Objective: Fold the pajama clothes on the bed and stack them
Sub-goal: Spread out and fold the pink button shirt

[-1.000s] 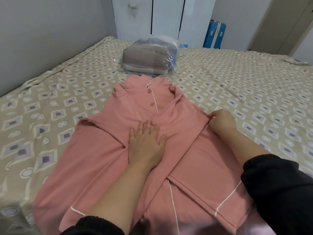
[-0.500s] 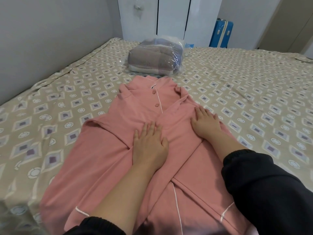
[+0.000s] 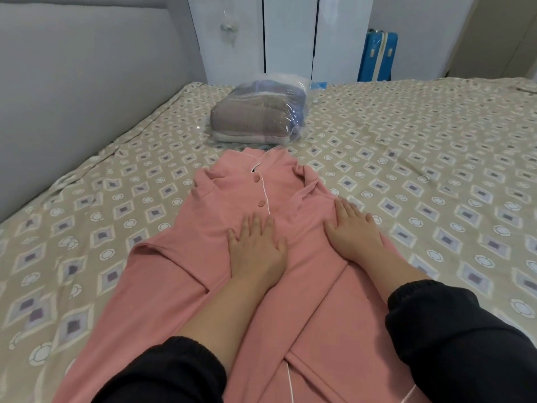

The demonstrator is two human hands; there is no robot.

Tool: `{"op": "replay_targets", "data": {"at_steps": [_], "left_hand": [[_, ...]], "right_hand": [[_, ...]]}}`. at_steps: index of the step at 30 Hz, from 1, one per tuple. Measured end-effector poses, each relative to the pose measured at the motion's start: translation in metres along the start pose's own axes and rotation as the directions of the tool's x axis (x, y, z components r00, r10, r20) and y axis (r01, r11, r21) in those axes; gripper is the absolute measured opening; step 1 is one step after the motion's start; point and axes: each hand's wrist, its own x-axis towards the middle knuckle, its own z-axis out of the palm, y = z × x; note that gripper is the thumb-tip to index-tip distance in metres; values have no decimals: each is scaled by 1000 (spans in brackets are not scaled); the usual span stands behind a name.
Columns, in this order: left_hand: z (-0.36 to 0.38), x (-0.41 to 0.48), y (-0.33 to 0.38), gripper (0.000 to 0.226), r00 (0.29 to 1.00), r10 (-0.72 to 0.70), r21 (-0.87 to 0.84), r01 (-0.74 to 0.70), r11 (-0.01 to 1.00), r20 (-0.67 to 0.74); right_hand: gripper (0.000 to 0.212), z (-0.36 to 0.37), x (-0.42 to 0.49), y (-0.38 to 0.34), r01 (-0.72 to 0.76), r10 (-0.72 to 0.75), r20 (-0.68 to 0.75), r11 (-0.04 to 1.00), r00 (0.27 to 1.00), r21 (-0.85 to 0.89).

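Observation:
A pink pajama top (image 3: 174,274) with white piping and pink buttons lies flat on the bed, collar pointing away from me. Its right sleeve is folded in across the body. My left hand (image 3: 257,247) presses flat on the middle of the shirt, fingers straight. My right hand (image 3: 353,232) lies flat on the folded right side, fingers spread. Both forearms come out of black sleeves at the bottom of the view.
The bed (image 3: 436,184) has a beige sheet with a diamond pattern. A clear plastic bag of folded fabric (image 3: 258,114) sits just beyond the collar. A grey headboard (image 3: 87,82) runs along the left. White wardrobe doors (image 3: 290,33) and a blue suitcase (image 3: 377,58) stand behind the bed.
My right hand let go of the sleeve edge at the right, moved inward and now lies flat on the folded sleeve. My left hand stayed pressed on the shirt.

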Motion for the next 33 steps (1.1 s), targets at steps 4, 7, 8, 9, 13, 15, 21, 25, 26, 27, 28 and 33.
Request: {"op": "replay_targets", "data": {"at_steps": [4,7,8,9,13,15,21,25,26,27,28,33], "left_hand": [[5,39,19,61,996,-27,-87,19,996,-87],[8,67,37,50,977,32,-135,-61,989,-210],[9,76,44,43,963,61,-167,-107,980,-261],[10,85,50,36,949,90,-200,-155,967,-301],[21,112,73,23,926,151,-251,-247,936,-347],[23,122,78,21,927,100,-326,-226,918,-360],[6,153,52,16,917,-364,-713,147,686,-161],[8,160,46,22,936,-334,-533,225,815,-115],[9,161,46,23,943,-307,-474,215,854,-127],[10,161,45,23,951,-266,-408,183,894,-158],[10,161,44,22,959,-232,-362,160,918,-166],[-1,165,50,22,967,-45,-370,-52,927,-249]], "right_hand": [[66,4,4,1,-75,72,-95,997,993,-27],[66,6,10,3,-89,86,-104,996,991,-26],[66,7,12,4,-89,85,-108,996,991,-27],[66,7,14,5,-88,85,-114,996,990,-27],[66,10,18,7,-90,87,-138,996,987,-20],[66,10,17,7,-91,89,-148,996,985,-5],[62,11,16,6,-87,97,-180,994,979,59],[61,9,15,6,-88,97,-176,994,979,63],[61,9,15,6,-87,97,-173,994,980,64],[61,8,15,5,-87,97,-171,994,980,65],[61,8,15,5,-88,98,-170,994,981,62],[60,8,15,4,-91,98,-170,995,981,53]]}}
